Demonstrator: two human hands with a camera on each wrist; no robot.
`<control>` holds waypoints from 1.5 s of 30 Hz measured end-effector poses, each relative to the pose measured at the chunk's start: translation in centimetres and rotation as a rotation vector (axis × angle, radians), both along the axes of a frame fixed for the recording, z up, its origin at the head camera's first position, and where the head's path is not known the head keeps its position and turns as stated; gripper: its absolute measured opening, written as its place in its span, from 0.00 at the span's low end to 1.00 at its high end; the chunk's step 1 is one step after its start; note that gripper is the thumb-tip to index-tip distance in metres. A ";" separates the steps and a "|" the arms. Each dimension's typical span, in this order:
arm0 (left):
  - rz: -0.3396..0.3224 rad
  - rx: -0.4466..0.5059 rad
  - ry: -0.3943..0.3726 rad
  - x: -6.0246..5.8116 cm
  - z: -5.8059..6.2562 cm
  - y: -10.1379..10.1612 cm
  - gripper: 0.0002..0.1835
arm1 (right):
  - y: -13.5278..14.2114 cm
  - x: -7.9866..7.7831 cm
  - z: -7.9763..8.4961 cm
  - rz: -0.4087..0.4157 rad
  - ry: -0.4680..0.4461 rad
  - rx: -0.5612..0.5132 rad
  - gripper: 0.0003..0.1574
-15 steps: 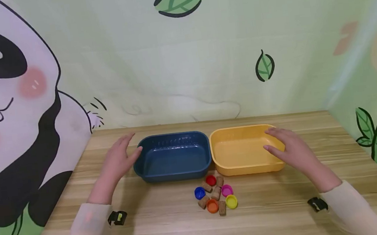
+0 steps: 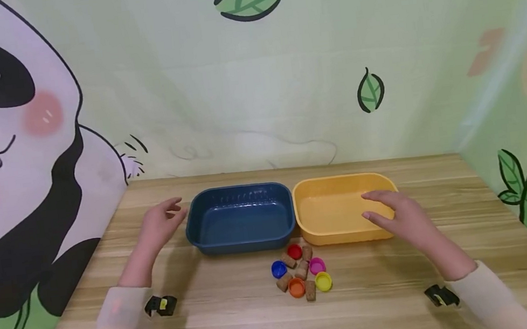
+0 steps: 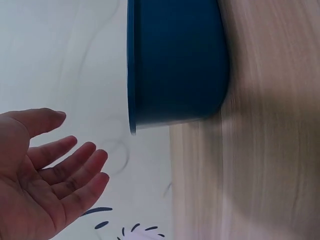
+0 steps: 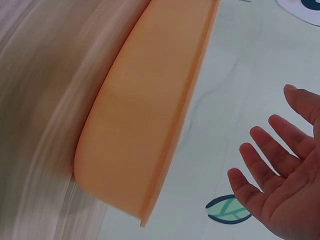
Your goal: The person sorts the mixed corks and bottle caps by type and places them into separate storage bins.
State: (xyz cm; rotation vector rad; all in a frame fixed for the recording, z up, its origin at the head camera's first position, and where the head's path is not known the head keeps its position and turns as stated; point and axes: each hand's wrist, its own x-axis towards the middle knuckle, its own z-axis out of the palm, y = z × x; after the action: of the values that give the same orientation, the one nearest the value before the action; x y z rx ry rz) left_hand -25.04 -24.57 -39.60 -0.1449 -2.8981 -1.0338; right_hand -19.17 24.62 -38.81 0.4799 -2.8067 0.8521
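Observation:
Beside the left end of a dark blue tray [image 2: 243, 245] hovers my left hand [image 2: 160, 225], its fingers loosely bent around nothing. In the left wrist view the same hand [image 3: 45, 180] is palm up to the camera, apart from the blue wall of the tray [image 3: 175, 65]. My right hand [image 2: 406, 219] hangs over the right end of a yellow tray [image 2: 349, 235], thumb and fingers spread. The right wrist view shows that hand [image 4: 280, 170] holding nothing, apart from the yellow tray's side [image 4: 135, 110].
In front of the trays lies a cluster of several brown cork-like pieces [image 2: 310, 290] and small round caps: red [image 2: 295, 251], blue [image 2: 278, 268], pink [image 2: 317, 266], orange [image 2: 296, 287] and yellow [image 2: 323, 282]. A printed cloth [image 2: 256, 100] hangs behind the wooden table [image 2: 242, 319].
My left hand has drawn slightly left, away from the blue tray, and its fingers have bent more. The right hand has shifted a little left and lower. Trays and small pieces stay put.

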 end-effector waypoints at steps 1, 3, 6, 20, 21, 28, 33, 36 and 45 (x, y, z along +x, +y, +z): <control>0.002 -0.004 -0.004 0.0 0.0 -0.1 0.26 | -0.2 0.1 0.0 -0.002 -0.014 -0.016 0.28; 0.001 -0.009 -0.013 0.0 -0.1 -0.4 0.25 | -0.4 0.4 0.2 -0.009 -0.031 -0.030 0.27; -0.007 -0.001 -0.031 -0.1 -0.3 -0.7 0.25 | -0.7 0.7 0.3 -0.012 -0.035 -0.034 0.26; 0.033 0.241 -0.192 -0.1 -2.0 -1.8 0.26 | -1.8 2.0 -0.9 0.087 -0.110 -0.097 0.21; 0.035 0.265 -0.212 -0.1 -2.1 -1.9 0.26 | -1.9 2.0 -1.0 0.105 -0.125 -0.102 0.21; 0.033 0.388 -0.281 -0.3 -3.1 -2.2 0.28 | -2.4 1.9 -2.2 0.273 -0.257 -0.128 0.25; 0.057 0.421 -0.302 -0.4 -3.7 -2.1 0.29 | -3.1 1.5 -3.5 0.375 -0.372 -0.131 0.27; 0.070 0.460 -0.324 -0.5 -3.9 -2.1 0.29 | -3.5 1.3 -4.2 0.415 -0.414 -0.131 0.27; 0.066 0.638 -0.384 -0.8 -4.5 -2.4 0.30 | -4.4 1.3 -5.5 0.454 -0.486 -0.149 0.24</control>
State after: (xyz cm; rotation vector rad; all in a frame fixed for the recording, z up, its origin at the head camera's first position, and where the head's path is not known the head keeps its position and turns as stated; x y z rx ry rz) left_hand -25.86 -26.95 -44.13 0.2006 -2.6554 -2.0930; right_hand -17.87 20.22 -44.34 1.0350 -3.0677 1.4252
